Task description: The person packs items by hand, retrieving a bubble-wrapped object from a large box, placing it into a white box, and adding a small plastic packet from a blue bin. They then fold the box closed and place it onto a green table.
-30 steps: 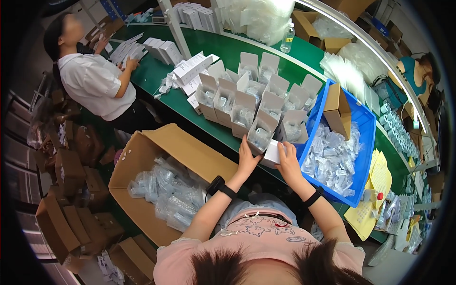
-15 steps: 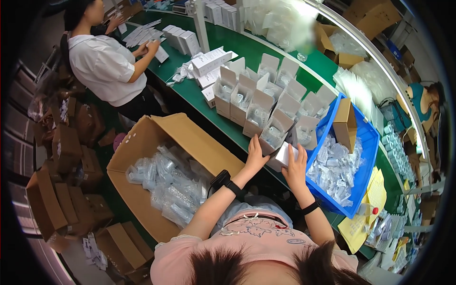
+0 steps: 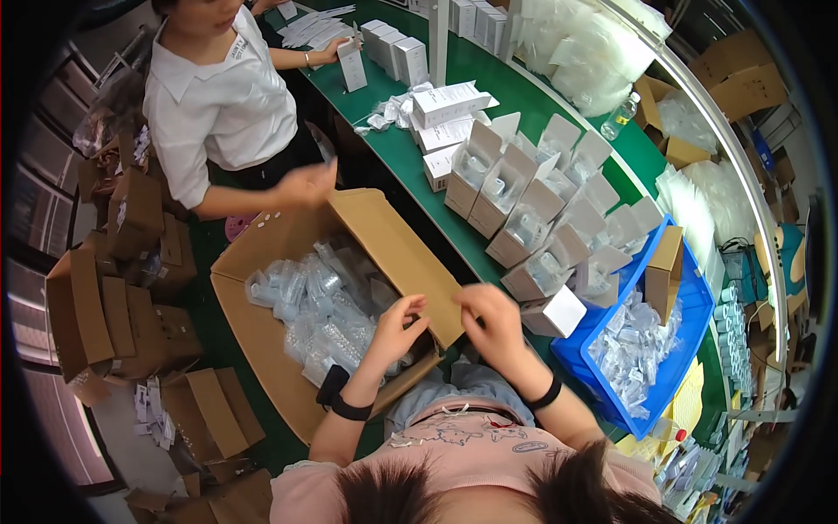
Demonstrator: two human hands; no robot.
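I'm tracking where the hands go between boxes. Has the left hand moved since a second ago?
Yes. The left hand has pulled back from the row of open white boxes on the green table, toward the person, and is now over the cardboard carton's flap.

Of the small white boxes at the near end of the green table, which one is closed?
The small white box beside the right hand, against the blue bin; the others stand with flaps open.
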